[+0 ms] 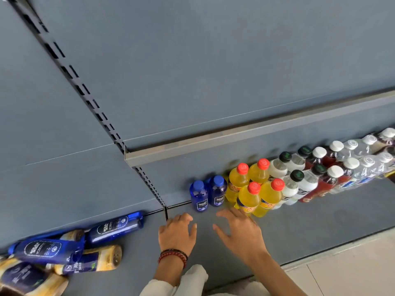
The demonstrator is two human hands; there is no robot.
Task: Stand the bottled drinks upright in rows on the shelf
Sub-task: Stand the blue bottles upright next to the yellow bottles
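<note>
Now both of my grips are open and hold nothing. My left grip [177, 233] is just in front of the two small blue bottles [218, 191], with its fingers loosely bent. It has red and black bracelets [174, 256] on the wrist. My right grip [239, 231] is in front of those bottles too, a bit to their right, with its fingers spread wide. I cannot tell if either grip touches the shelf [310, 221].

The small blue bottles stand up straight on the shelf, side by side. Just right of them stand four yellow bottles [249, 198] with red caps, in two rows. Further right come white bottles [289, 189] with black caps, then red drinks [329, 182] with white caps, then clear bottles [367, 165]. Far to the left of the small blue bottles, big dark blue bottles [113, 229] and yellow-brown bottles [100, 260] lie on their sides in a heap.
</note>
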